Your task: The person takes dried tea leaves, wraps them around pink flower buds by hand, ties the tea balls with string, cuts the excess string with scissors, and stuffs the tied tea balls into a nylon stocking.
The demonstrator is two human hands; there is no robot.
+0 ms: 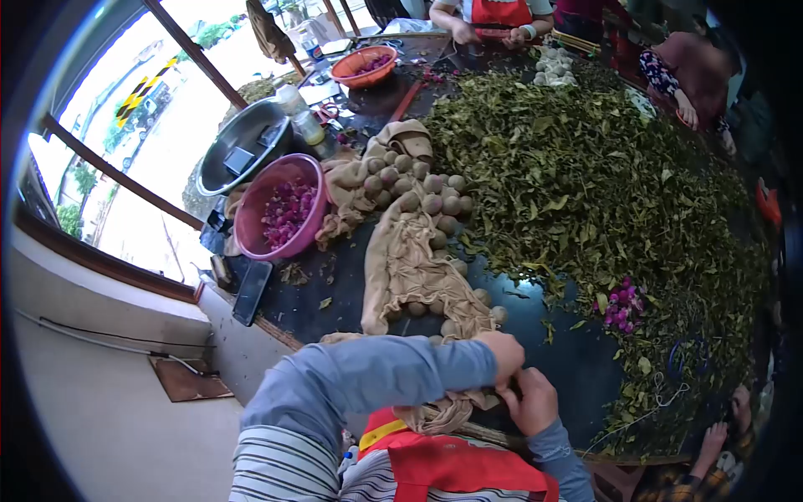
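A tan cloth [425, 269] with gathered, puckered folds lies along the table edge in front of me, with round grey-brown balls [432, 203] bunched on and beside it. My left hand [503, 355] reaches across from the left in a blue sleeve, curled near the cloth's right edge. Close against it, my right hand [534, 403] is closed in a pinch. What the fingers of both hands hold is too small or hidden. More twisted cloth [443, 413] hangs below my left forearm, against my red apron [452, 465].
A big heap of green leaves [585, 176] covers the table's right side, with pink flowers [621, 306] on it. At left are a pink basin [311, 238] of flowers, a metal basin [219, 144] and a phone [252, 292]. Other people [502, 15] work around the table.
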